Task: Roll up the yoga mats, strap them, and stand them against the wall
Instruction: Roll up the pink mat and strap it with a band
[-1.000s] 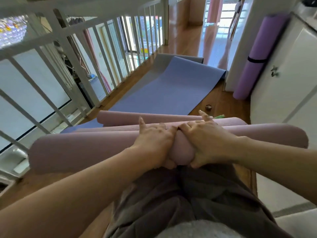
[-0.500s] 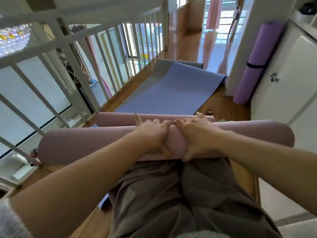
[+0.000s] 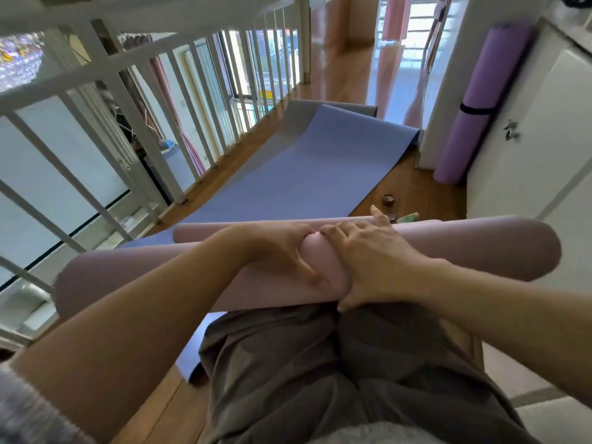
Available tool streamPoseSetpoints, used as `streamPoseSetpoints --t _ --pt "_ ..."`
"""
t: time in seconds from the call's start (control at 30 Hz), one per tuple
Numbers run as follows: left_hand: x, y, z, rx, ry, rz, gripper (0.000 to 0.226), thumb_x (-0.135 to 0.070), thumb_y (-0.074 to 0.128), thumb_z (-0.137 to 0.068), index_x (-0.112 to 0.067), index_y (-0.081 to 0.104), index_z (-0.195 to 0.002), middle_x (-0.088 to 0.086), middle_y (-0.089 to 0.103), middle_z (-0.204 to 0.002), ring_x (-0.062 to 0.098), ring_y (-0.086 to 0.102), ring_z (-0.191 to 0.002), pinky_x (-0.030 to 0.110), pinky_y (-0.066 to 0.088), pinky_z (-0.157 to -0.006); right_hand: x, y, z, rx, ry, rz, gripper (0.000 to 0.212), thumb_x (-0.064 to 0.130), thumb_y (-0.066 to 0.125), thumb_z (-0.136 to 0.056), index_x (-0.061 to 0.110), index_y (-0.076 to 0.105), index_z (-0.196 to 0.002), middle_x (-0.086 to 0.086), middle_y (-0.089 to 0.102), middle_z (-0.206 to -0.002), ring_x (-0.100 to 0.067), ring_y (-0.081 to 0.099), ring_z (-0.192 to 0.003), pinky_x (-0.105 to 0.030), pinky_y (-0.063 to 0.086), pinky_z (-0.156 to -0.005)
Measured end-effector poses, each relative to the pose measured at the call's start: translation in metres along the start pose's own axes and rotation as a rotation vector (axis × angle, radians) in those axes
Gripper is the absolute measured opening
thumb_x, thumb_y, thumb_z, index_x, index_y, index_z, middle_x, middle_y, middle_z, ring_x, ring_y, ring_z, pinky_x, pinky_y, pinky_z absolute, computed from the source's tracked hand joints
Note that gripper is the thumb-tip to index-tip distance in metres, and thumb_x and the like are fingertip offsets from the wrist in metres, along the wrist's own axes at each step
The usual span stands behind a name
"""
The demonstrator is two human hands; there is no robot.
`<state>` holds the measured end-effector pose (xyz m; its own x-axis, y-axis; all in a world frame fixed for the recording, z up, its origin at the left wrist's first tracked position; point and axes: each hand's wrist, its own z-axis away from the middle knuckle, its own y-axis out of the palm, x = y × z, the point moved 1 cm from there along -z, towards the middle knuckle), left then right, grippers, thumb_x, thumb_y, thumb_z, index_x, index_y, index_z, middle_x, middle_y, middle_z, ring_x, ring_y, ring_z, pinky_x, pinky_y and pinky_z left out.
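Gripping what, those two hands?

One rolled pink mat (image 3: 144, 274). It lies crosswise in front of the person's thighs, its right end a little higher than its left. The left hand (image 3: 282, 251) and right hand (image 3: 371, 264) sit side by side at its middle, almost touching.

How are the fingers set?

Curled, on both. The left fingers (image 3: 298, 233) go over the top and the thumb presses the near face. The right hand wraps the roll the same way, with one finger (image 3: 374, 211) lifted off the far side. The foam bulges between the two hands.

Anything different from a second ago?

The grip is where it was, at mid-roll. A finger that stood up from the left hand then now lies down with the rest. A flat pink strip that showed just behind the roll no longer shows. A corner of the blue mat (image 3: 304, 174) now appears under the roll, beside the left leg.

And beyond the hands?

A second pink roll (image 3: 198, 232) lies just past the held one, on the flat blue mat, which overlaps a grey mat (image 3: 298, 115) along the white railing (image 3: 192, 30). A purple mat (image 3: 490, 75), rolled and bound with a black strap (image 3: 477, 108), leans upright at the wall. Two small things on the wooden floor (image 3: 410, 184) are too small to tell.
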<state>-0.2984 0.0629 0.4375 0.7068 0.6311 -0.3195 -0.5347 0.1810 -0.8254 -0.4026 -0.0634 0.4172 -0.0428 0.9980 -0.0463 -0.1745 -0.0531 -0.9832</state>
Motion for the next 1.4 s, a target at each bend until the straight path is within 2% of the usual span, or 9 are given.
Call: streamPoseSetpoints --t 0.07,0.17,0.3,0.5,0.7,0.8,0.93,1.1,1.4 --pt "-0.002 0.000 -0.003 0.014 -0.010 -0.037 0.077 -0.059 0.072 -0.071 -0.038 0.040 -0.138 -0.013 0.050 -0.132 0.011 0.047 -0.115 0.029 0.037 -0.088 -0.013 -0.018 -0.015 0.198 -0.008 -0.199 0.105 0.072 0.076 -0.052 0.030 0.035 -0.140 0.009 0.050 -0.135 -0.017 0.047 -0.124 -0.049 0.032 -0.110" --pt "-0.004 0.001 -0.003 0.002 -0.056 -0.092 0.081 -0.064 0.070 -0.071 -0.038 0.037 -0.140 -0.011 0.050 -0.135 0.015 0.046 -0.121 0.037 0.034 -0.098 -0.020 -0.032 -0.034 0.455 -0.021 -0.253 0.102 0.068 0.080 -0.052 0.033 0.039 -0.138 0.016 0.047 -0.130 -0.010 0.045 -0.118 -0.038 0.039 -0.104" --pt "-0.009 0.011 0.007 -0.115 -0.074 -0.277 0.094 -0.068 0.067 -0.069 -0.031 0.027 -0.145 -0.004 0.047 -0.137 0.024 0.042 -0.129 0.066 0.009 -0.111 -0.024 -0.029 -0.046 0.482 -0.032 -0.285 0.087 0.064 0.081 -0.055 0.034 0.048 -0.130 0.018 0.053 -0.119 -0.008 0.052 -0.109 -0.037 0.044 -0.100" --pt "-0.010 0.022 0.012 -0.240 -0.057 -0.423 0.104 -0.065 0.069 -0.068 -0.025 0.017 -0.149 0.004 0.045 -0.136 0.028 0.043 -0.128 0.063 0.007 -0.112 -0.024 -0.034 -0.059 0.598 -0.030 -0.379 0.080 0.055 0.081 -0.061 0.031 0.051 -0.130 0.009 0.058 -0.124 -0.013 0.056 -0.109 -0.035 0.047 -0.098" --pt "-0.004 -0.010 -0.008 -0.038 -0.049 -0.243 0.100 -0.061 0.072 -0.071 -0.035 0.016 -0.150 -0.010 0.042 -0.146 0.021 0.037 -0.135 0.065 0.013 -0.111 -0.014 -0.017 -0.036 0.139 0.008 -0.067 0.110 0.068 0.079 -0.054 0.026 0.029 -0.143 0.007 0.051 -0.134 -0.018 0.050 -0.120 -0.051 0.032 -0.108" --pt "-0.013 0.002 -0.011 -0.131 -0.089 -0.401 0.103 -0.063 0.068 -0.072 -0.024 0.014 -0.151 0.002 0.044 -0.142 0.026 0.040 -0.131 0.069 0.006 -0.107 -0.024 -0.023 -0.044 0.244 -0.001 -0.176 0.098 0.065 0.082 -0.053 0.025 0.039 -0.132 0.008 0.055 -0.123 -0.012 0.051 -0.104 -0.037 0.043 -0.097" --pt "-0.012 0.020 -0.011 -0.302 -0.080 -0.485 0.109 -0.066 0.070 -0.067 -0.020 0.014 -0.149 0.008 0.045 -0.137 0.030 0.043 -0.127 0.064 0.007 -0.111 -0.030 -0.033 -0.056 0.364 0.025 -0.262 0.097 0.059 0.084 -0.054 0.027 0.041 -0.135 0.009 0.052 -0.127 -0.015 0.051 -0.115 -0.038 0.042 -0.101" --pt "0.001 -0.014 -0.024 -0.113 -0.084 -0.360 0.099 -0.061 0.069 -0.074 -0.022 0.018 -0.150 0.006 0.043 -0.141 0.029 0.039 -0.131 0.066 0.013 -0.109 -0.009 -0.011 -0.039 0.009 0.084 0.082 0.107 0.066 0.077 -0.058 0.016 0.032 -0.141 -0.003 0.053 -0.130 -0.025 0.051 -0.121 -0.061 0.012 -0.111" --pt "-0.012 0.009 -0.004 -0.345 -0.069 -0.515 0.101 -0.064 0.065 -0.072 -0.018 0.016 -0.148 0.007 0.047 -0.134 0.028 0.047 -0.123 0.065 0.002 -0.111 -0.013 -0.034 -0.037 0.072 0.006 0.013 0.091 0.065 0.076 -0.061 0.016 0.042 -0.129 0.003 0.057 -0.119 -0.019 0.055 -0.112 -0.055 0.020 -0.112"
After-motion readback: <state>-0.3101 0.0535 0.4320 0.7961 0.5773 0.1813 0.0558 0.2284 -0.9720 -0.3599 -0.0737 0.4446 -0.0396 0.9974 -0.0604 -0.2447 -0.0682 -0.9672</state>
